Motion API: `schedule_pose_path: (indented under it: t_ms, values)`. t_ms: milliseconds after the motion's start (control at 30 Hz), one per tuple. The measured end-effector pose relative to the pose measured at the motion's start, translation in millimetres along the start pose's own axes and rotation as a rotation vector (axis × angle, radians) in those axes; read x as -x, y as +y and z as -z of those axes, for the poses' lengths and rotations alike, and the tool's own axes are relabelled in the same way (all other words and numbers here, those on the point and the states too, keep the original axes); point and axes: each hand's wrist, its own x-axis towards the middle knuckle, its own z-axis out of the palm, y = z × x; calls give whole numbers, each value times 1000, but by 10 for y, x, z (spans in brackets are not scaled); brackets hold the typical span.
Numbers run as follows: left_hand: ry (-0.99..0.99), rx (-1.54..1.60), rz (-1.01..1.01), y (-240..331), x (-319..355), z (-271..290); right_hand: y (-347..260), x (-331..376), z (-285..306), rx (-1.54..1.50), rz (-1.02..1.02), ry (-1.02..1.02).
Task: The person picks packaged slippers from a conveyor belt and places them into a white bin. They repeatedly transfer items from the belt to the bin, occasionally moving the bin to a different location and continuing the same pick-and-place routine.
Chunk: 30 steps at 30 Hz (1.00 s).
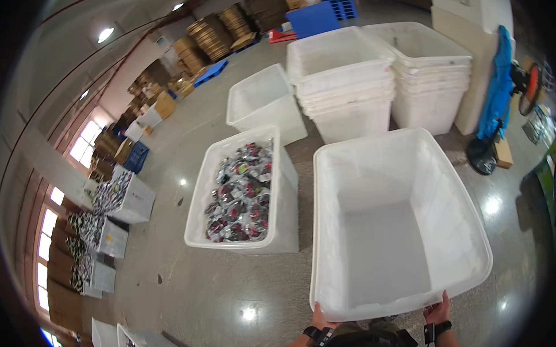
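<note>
A large white plastic bin with rounded corners stands right in front of me, with nothing inside it. My left hand is closed on its near rim at the left corner. Further right along the same rim, my right hand grips the edge, thumb on top. Fingers of both hands are partly hidden beneath the lip. Left of this bin is a second white bin, filled with small items in clear plastic wrapping, dark, red and silvery.
Behind stand another white bin and two stacks of nested bins. A pedestal fan with blue cloth is at the right. Filled bins line the left side. Pallets and cartons are at the back.
</note>
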Motion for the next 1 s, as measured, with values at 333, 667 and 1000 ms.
schedule_pose_path:
  t_ms: [333,667,1000]
  values:
    - [-292,-269,170,-1,-310,-847,-108,54,576,-258,145,53]
    - [-350,-759,482,74,-1662,-2576,523,-240,532,-659,459,476]
    - [-533,-1205,825,-1588,-2038,-3591,617,95,1559,-914,623,798]
